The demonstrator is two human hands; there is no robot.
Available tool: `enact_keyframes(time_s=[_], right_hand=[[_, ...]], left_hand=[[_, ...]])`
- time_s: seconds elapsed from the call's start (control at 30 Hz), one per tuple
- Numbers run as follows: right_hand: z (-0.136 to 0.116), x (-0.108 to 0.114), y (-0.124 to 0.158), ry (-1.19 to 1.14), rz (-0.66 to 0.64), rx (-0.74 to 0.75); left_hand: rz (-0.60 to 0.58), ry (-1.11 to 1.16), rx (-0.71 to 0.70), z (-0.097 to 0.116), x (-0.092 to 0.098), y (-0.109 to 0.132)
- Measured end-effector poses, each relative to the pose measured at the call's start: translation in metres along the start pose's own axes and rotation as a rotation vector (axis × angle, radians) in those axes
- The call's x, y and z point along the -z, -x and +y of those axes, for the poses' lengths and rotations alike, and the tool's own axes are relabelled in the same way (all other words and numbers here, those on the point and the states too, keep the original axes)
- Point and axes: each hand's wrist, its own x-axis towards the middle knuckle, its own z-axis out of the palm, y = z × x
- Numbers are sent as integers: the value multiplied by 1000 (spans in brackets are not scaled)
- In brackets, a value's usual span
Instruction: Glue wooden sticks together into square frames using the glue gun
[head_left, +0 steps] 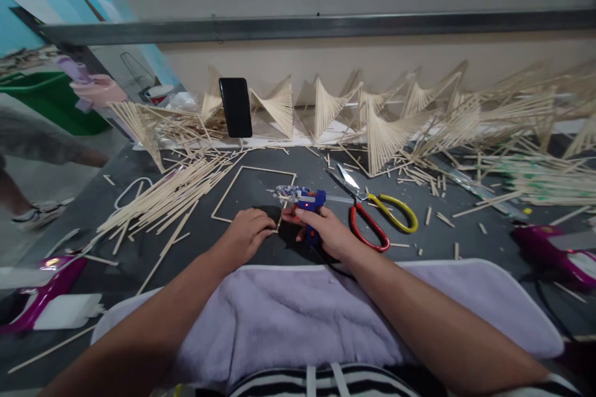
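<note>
A blue hot glue gun (311,200) is gripped in my right hand (327,231). Its nozzle points left, over the right side of a square frame of thin wooden sticks (226,190) lying on the dark table. Clear, lumpy material covers the front of the gun, and a small red light glows on its body. My left hand (249,234) is closed at the near right corner of the frame, fingertips pinching the stick there. Right of the glue gun lie open scissors (357,198) with one red and one yellow handle.
Loose sticks (162,195) are heaped at left. Twisted stick structures (382,136) line the back by the wall, with a black phone (236,107) upright among them. Purple devices (559,248) sit at both sides. A lilac cloth (288,316) covers the near edge. Someone's leg (18,186) shows at far left.
</note>
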Motion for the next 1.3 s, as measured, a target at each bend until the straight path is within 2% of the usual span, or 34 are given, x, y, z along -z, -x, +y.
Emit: enact_keyframes(time_s=[0.13,0.4,0.6,0.77,0.83,0.93,1.03,1.2,1.3], right_hand=[[0,0,-1,-13,0,0],[-4,-1,0,-116,26,5],[-24,14,-7,-96,168,213],[-37,36,-17,-67,301,180],[-41,39,-17,-58,317,156],[-51,43,-10,-41,296,126],[-63,52,3,2,273,103],[-64,82,21,6,244,124],[-58,91,27,-63,217,132]], left_hand=[[4,11,2,-2,-2,-1],[118,74,60,-4,-6,0],[231,48,137,-4,7,1],[289,78,162,-7,7,0],[308,80,175,-7,5,1],[255,43,195,-8,8,1],[127,-42,265,-16,24,-1],[45,-268,526,-44,60,-2],[-26,-307,668,-57,67,-2]])
